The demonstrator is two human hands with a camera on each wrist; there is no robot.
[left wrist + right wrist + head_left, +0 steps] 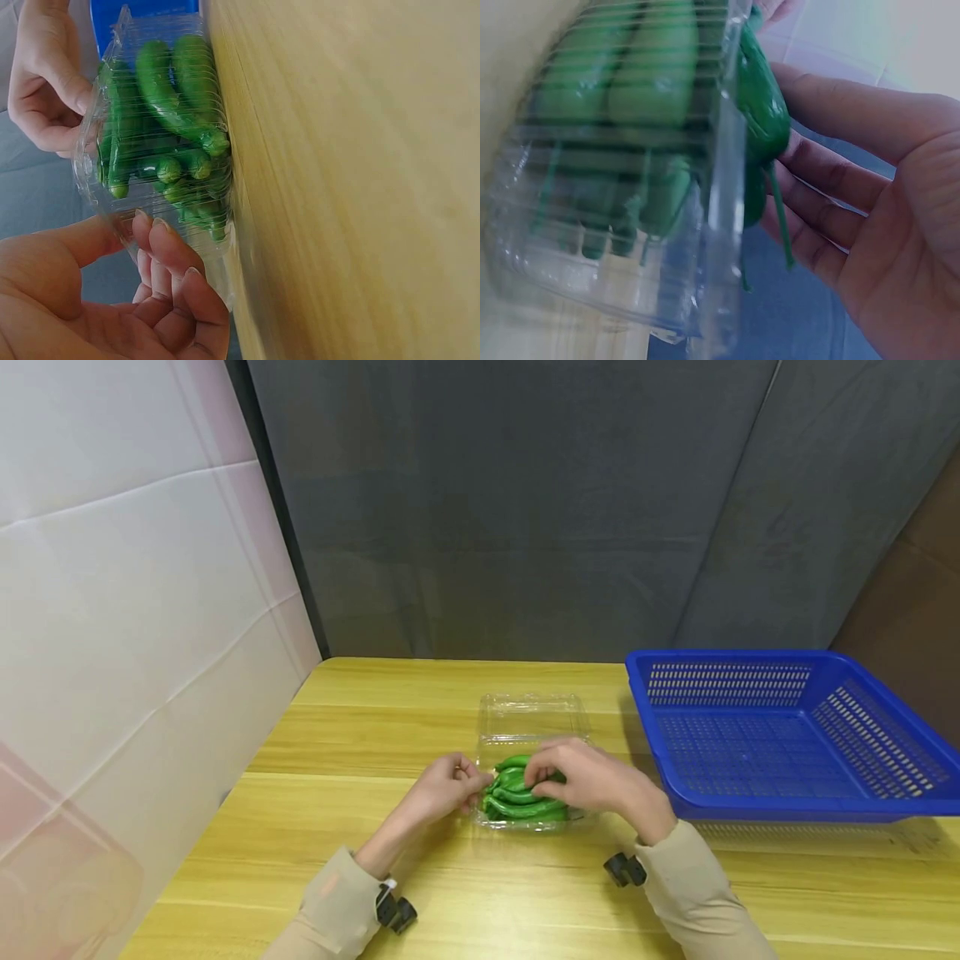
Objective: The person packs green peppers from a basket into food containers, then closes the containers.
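Note:
A clear plastic clamshell box (486,823) lies on the table with its lid (532,717) folded back. Several green peppers (525,811) with thin stems fill it, some rising to the rim. With thumb and fingertips my left hand (444,787) pinches the box's left edge; in the left wrist view its fingers (176,251) curl at the ribbed wall. My right hand (596,775) reaches over the box from the right and holds a green pepper (765,105) at the top of the pile. In the right wrist view the pepper hides parts of the fingertips.
A large blue plastic basket (750,806) with slotted walls stands on the right of the wooden table (360,718). A grey curtain (487,510) hangs behind the table, and a pale fabric wall (135,577) borders the left side.

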